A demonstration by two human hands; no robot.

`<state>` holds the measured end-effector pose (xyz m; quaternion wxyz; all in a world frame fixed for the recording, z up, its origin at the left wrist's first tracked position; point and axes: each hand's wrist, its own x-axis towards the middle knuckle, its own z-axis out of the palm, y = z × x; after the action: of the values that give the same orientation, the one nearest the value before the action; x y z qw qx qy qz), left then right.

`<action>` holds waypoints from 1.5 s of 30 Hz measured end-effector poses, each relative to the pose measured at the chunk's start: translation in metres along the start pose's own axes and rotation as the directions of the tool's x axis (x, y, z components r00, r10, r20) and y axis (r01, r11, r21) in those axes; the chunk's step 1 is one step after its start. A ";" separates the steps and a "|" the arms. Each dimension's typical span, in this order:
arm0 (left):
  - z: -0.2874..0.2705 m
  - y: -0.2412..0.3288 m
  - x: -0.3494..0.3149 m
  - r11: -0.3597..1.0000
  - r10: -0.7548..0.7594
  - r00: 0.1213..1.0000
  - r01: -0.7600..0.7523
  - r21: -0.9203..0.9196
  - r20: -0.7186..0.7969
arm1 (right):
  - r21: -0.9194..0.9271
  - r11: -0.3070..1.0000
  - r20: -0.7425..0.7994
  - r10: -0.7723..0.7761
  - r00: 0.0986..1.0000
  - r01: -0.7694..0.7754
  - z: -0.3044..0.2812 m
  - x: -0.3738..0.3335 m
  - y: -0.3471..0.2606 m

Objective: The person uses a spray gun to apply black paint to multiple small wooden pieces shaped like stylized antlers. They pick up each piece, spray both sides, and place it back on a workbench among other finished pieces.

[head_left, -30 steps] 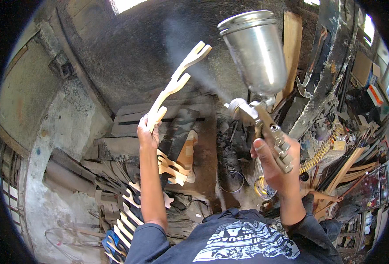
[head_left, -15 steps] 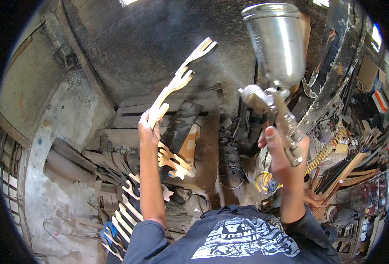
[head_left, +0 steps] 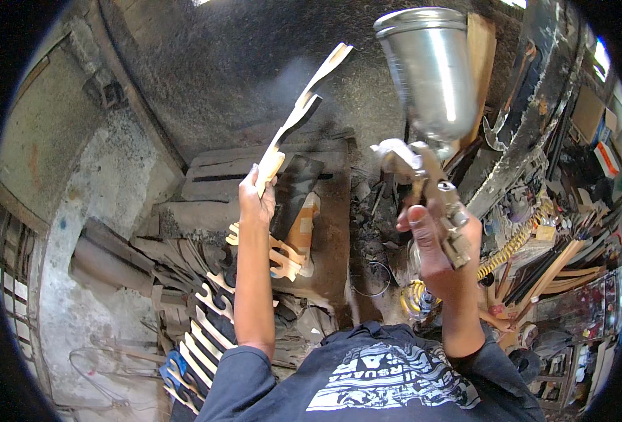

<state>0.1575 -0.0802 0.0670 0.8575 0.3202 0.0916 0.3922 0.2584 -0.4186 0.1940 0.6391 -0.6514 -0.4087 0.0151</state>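
Note:
My left hand (head_left: 257, 202) is closed around the lower end of a long, pale carved wooden piece (head_left: 300, 112) with wavy, notched edges. The piece is raised and slants up to the right; one edge looks dark. In my right hand (head_left: 441, 246) is a metal spray gun (head_left: 423, 165), its large silver cup (head_left: 430, 77) on top. Its nozzle points left toward the wood, a gap apart from it. Faint mist hangs behind the wood. My right fingers are partly hidden behind the gun's handle.
Similar carved pieces (head_left: 286, 261) lie beyond my left forearm, and several more (head_left: 202, 344) stand in a row at lower left. A brown surface (head_left: 331, 225) lies ahead. A yellow coiled hose (head_left: 511, 254), wood strips (head_left: 557, 271) and a sooty post (head_left: 536, 105) are on the right.
My left hand has moved slightly right and up, and the wooden piece has turned more edge-on. The spray gun has shifted a little left. The mist now shows behind the wood.

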 end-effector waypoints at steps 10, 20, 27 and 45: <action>-0.015 -0.010 -0.053 -0.075 0.588 0.757 -0.298 0.952 0.284 | 0.323 0.938 -0.099 0.170 0.981 -0.130 -0.003 -0.028 0.002; -0.040 -0.008 -0.051 -0.458 0.549 0.619 -0.339 0.822 0.561 | 0.277 0.923 0.178 0.225 0.958 -0.268 0.014 -0.036 0.010; -0.048 -0.006 -0.052 -0.335 0.587 0.635 -0.374 0.865 0.502 | 0.215 0.950 0.109 0.206 0.972 -0.225 0.014 -0.023 0.013; -0.050 0.006 -0.067 -0.350 0.573 0.605 -0.429 0.833 0.552 | 0.214 0.965 0.137 0.125 0.983 -0.153 0.001 -0.024 0.010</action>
<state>0.0885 -0.1025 0.0253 0.0871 0.7960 0.2274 0.5541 0.2469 -0.4292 0.1737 0.6796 -0.6002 -0.3959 0.1455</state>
